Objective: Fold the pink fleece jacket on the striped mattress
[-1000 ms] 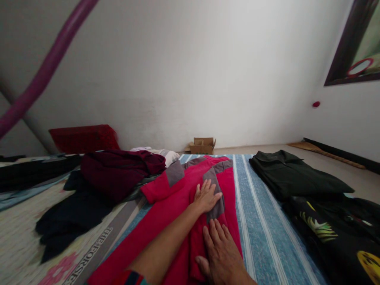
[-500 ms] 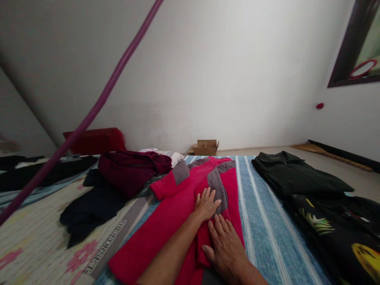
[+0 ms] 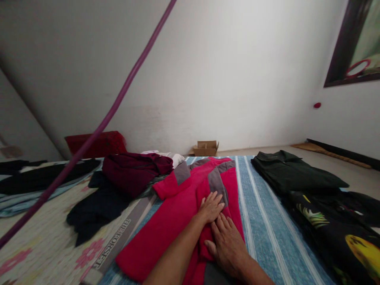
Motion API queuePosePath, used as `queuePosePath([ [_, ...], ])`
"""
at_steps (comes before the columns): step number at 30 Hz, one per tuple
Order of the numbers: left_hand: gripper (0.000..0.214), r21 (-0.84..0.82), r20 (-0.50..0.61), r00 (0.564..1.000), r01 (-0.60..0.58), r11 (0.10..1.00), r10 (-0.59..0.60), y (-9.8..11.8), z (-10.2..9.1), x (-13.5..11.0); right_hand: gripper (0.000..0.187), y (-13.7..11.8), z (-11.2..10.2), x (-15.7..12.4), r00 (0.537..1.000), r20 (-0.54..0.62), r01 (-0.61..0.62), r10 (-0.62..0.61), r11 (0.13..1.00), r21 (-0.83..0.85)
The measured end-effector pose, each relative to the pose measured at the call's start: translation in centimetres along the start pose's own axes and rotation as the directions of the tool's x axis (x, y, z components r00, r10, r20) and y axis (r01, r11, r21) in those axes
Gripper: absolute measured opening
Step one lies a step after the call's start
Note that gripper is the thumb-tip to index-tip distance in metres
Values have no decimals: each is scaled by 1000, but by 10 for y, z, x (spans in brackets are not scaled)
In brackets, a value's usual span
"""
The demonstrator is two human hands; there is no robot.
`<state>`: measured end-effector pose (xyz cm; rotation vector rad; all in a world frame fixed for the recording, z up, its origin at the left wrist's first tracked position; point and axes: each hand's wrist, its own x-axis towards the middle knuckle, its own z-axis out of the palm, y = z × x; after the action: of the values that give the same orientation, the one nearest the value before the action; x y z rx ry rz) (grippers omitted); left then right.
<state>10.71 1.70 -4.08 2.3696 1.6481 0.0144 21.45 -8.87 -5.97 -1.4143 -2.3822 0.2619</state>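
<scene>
A pinkish-red top with grey panels (image 3: pixel 166 229) lies spread on a blue striped sheet, its right side and sleeve folded inward. My left hand (image 3: pixel 211 208) rests flat on the folded sleeve, over the edge of its grey panel, fingers stretched out. Just below and to the right, my right hand (image 3: pixel 227 241) presses flat on the same sleeve with its fingers extended and thumb apart. The fingertips of the right hand lie close to the left hand. Neither hand grips any cloth.
On the left lie a maroon garment (image 3: pixel 136 172) and a dark navy one (image 3: pixel 101 209). Folded dark green (image 3: pixel 297 170) and black printed clothes (image 3: pixel 332 225) lie on the right. A cardboard box (image 3: pixel 206 148) stands by the wall. A purple tube (image 3: pixel 118 99) crosses the view at upper left.
My left hand has slid slightly down the sleeve towards me, nearer the right hand. The right hand stays almost in place on the cloth. The view has shifted a little.
</scene>
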Motion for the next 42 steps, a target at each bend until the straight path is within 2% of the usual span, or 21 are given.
queuePosePath([
  [22, 57, 41, -25, 1000, 18, 999, -17, 0, 8, 2, 62, -1, 8, -8, 991, -134, 2, -8, 999, -45],
  [42, 58, 13, -50, 999, 13, 1000, -12, 0, 10, 1, 58, -4, 3, -8, 996, -84, -34, 29, 998, -57],
])
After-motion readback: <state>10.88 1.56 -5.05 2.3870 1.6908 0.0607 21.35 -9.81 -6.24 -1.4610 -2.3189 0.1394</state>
